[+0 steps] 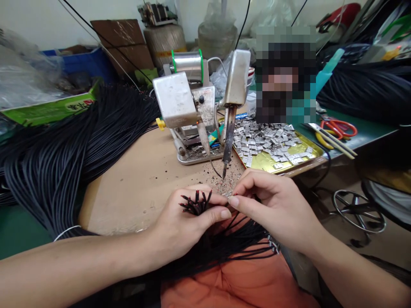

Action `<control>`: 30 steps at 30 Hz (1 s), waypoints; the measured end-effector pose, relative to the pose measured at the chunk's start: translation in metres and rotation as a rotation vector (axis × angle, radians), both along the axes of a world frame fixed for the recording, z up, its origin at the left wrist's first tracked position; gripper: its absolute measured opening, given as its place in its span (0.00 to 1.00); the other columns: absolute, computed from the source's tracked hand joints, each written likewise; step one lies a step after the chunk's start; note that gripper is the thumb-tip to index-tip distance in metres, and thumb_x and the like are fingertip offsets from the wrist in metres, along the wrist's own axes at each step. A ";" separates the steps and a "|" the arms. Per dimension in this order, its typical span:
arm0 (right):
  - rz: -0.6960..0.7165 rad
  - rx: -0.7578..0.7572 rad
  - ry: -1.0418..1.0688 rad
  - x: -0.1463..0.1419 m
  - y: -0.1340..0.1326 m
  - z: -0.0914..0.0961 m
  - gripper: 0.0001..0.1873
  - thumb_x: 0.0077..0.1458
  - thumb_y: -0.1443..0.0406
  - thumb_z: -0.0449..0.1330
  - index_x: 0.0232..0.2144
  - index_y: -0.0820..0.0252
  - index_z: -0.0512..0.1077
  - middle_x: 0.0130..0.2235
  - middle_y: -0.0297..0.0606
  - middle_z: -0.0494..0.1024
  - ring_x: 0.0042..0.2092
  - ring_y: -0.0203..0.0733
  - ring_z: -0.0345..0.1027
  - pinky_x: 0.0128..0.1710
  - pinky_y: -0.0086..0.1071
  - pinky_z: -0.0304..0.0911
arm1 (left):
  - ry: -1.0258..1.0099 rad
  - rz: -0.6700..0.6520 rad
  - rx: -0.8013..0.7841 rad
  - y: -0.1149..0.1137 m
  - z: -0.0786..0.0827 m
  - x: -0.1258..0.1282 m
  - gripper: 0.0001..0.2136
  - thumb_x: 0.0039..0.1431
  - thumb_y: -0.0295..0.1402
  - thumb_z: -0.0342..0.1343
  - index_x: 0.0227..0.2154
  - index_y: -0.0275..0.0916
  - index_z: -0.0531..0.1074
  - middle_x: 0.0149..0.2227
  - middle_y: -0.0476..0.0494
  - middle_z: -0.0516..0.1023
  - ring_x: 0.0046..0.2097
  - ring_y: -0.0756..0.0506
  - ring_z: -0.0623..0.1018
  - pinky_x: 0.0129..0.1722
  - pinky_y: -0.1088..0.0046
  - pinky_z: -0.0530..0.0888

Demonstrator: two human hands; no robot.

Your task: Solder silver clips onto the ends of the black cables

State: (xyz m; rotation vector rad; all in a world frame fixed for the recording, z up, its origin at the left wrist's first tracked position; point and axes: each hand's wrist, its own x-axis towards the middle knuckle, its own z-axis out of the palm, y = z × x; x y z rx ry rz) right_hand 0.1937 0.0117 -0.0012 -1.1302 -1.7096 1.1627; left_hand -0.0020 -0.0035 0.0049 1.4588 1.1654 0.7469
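My left hand (186, 222) is closed around a bunch of thin black cables (195, 203), whose stripped ends stick up between thumb and fingers. My right hand (272, 205) pinches a small metal connector (228, 194) against one cable end, fingertip to fingertip with the left hand. Both hands sit just below the tip of a soldering iron (228, 137) mounted on a small metal soldering stand (192, 115). The loose cables trail down over an orange cloth (244, 282) on my lap.
A gold tray (272, 160) with several small metal connectors lies right of the iron. A large pile of black cables (80, 145) covers the left of the tan table (135, 188). Red scissors (340, 127) and yellow pliers lie at right. A person sits behind the tray.
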 end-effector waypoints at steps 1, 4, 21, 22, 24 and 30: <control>0.000 0.007 0.005 0.000 0.000 0.000 0.05 0.55 0.68 0.66 0.27 0.57 0.75 0.28 0.33 0.75 0.31 0.37 0.68 0.28 0.30 0.62 | -0.007 0.052 -0.042 0.000 0.001 0.001 0.03 0.56 0.32 0.66 0.30 0.39 0.82 0.29 0.48 0.79 0.34 0.47 0.77 0.36 0.73 0.73; 0.001 0.023 0.022 -0.001 0.001 -0.001 0.05 0.55 0.68 0.66 0.27 0.57 0.76 0.29 0.33 0.75 0.32 0.37 0.68 0.30 0.30 0.62 | -0.029 0.074 -0.153 0.001 0.004 0.003 0.05 0.55 0.33 0.67 0.30 0.37 0.83 0.26 0.47 0.80 0.29 0.48 0.75 0.30 0.75 0.73; 0.147 0.135 0.418 -0.013 -0.007 -0.024 0.09 0.50 0.69 0.72 0.22 0.61 0.77 0.24 0.31 0.69 0.29 0.35 0.63 0.30 0.33 0.58 | -0.074 -0.153 -0.010 0.000 -0.003 0.001 0.09 0.56 0.27 0.65 0.21 0.34 0.79 0.22 0.51 0.73 0.28 0.53 0.71 0.27 0.81 0.67; 0.149 0.138 0.409 -0.012 -0.007 -0.024 0.09 0.51 0.69 0.72 0.22 0.61 0.76 0.24 0.31 0.70 0.29 0.36 0.64 0.30 0.33 0.58 | -0.082 -0.142 -0.033 0.000 -0.003 0.002 0.09 0.56 0.28 0.65 0.21 0.34 0.79 0.23 0.51 0.73 0.28 0.53 0.71 0.27 0.81 0.68; 0.142 0.160 0.332 -0.006 -0.002 -0.019 0.09 0.53 0.68 0.70 0.23 0.60 0.76 0.25 0.32 0.71 0.30 0.37 0.65 0.31 0.33 0.60 | -0.093 -0.105 -0.104 0.001 -0.003 0.003 0.06 0.56 0.28 0.65 0.25 0.34 0.80 0.23 0.51 0.76 0.27 0.53 0.72 0.27 0.81 0.69; -0.326 0.427 -0.350 0.035 0.048 -0.014 0.04 0.55 0.71 0.65 0.29 0.58 0.78 0.30 0.36 0.77 0.33 0.42 0.70 0.36 0.37 0.62 | -0.192 0.128 -0.281 0.004 -0.003 0.006 0.13 0.49 0.28 0.69 0.40 0.33 0.78 0.23 0.49 0.80 0.24 0.51 0.76 0.25 0.78 0.74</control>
